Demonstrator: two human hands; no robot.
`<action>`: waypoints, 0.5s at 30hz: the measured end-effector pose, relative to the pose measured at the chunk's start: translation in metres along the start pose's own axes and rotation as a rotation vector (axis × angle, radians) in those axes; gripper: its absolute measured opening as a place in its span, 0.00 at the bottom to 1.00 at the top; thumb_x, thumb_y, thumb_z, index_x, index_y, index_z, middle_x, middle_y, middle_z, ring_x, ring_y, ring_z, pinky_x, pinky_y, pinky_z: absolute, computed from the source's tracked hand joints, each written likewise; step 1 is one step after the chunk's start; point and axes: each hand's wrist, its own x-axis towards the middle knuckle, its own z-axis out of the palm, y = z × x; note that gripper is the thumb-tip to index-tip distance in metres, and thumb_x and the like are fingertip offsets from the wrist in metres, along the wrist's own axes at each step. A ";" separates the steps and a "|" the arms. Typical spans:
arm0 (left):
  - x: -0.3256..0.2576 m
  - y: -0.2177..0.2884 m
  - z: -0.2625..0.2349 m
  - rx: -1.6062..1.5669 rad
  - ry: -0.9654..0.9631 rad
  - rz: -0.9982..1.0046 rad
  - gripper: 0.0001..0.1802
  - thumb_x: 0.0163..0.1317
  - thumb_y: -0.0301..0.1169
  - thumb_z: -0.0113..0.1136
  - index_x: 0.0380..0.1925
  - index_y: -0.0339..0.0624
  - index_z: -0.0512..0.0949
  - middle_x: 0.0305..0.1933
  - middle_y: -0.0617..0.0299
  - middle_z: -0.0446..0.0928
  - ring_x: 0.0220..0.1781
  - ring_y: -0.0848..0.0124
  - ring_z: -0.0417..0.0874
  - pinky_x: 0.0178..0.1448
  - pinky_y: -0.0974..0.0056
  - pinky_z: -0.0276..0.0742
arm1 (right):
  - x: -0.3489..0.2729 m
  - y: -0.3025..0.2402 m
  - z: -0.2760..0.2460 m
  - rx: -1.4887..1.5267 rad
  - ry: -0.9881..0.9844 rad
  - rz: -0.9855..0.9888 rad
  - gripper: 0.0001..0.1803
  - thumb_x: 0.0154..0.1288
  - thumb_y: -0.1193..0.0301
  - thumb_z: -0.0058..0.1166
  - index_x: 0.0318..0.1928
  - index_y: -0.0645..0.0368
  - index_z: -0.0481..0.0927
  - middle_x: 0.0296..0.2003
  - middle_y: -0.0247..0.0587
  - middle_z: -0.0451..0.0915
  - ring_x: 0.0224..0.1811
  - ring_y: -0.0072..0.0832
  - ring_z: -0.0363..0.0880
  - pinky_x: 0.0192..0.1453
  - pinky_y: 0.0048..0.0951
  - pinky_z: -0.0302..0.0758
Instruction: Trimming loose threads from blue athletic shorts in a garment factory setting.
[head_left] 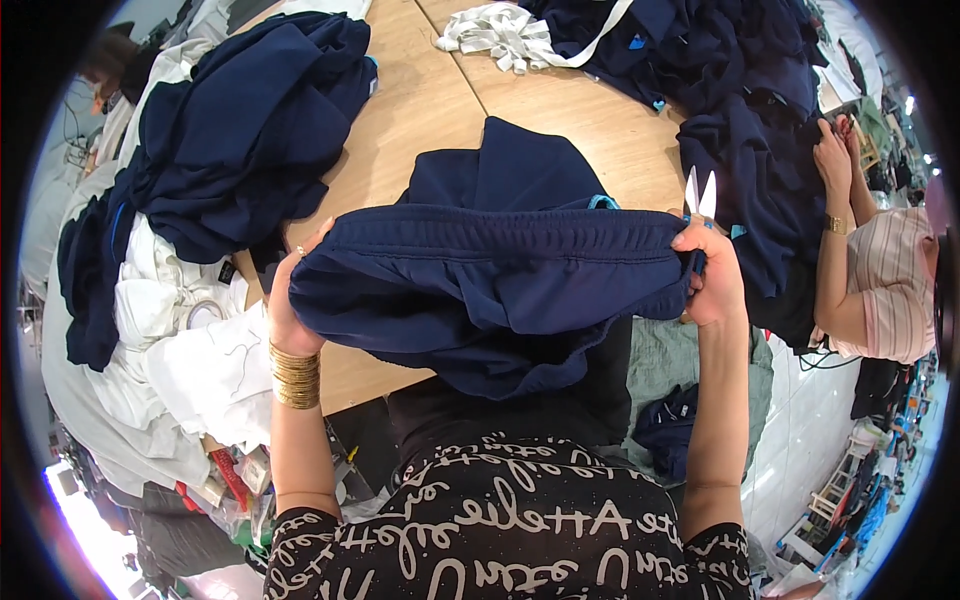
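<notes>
Stretched between my two hands is a navy garment with a gathered elastic waistband (500, 232), which looks like trousers or shorts. My left hand (292, 300), with gold bangles at the wrist, grips the waistband's left end. At the right end my right hand (712, 270) is closed round the band. A pair of small scissors (701, 195) sticks up from that same hand, blades pointing away from me and spread apart. The garment's lower part lies on the wooden table (400, 120) beyond the band. A bit of light-blue trim shows behind the waistband, near its right end.
Navy garments (250, 130) are heaped at the left, above white cloth (200, 340). More navy garments (690, 50) and a bundle of white strips (500, 38) lie at the far side. At the right, a co-worker's hands (835, 160) hold navy cloth. Grey-green fabric (660, 355) hangs nearby.
</notes>
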 end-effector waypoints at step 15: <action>0.010 -0.067 0.050 0.532 0.047 -0.510 0.15 0.58 0.27 0.61 0.45 0.32 0.76 0.41 0.61 0.81 0.40 0.75 0.81 0.50 0.70 0.75 | 0.171 0.082 -0.060 -1.113 0.335 -0.728 0.25 0.46 0.70 0.61 0.49 0.59 0.76 0.34 0.48 0.75 0.42 0.45 0.75 0.50 0.35 0.72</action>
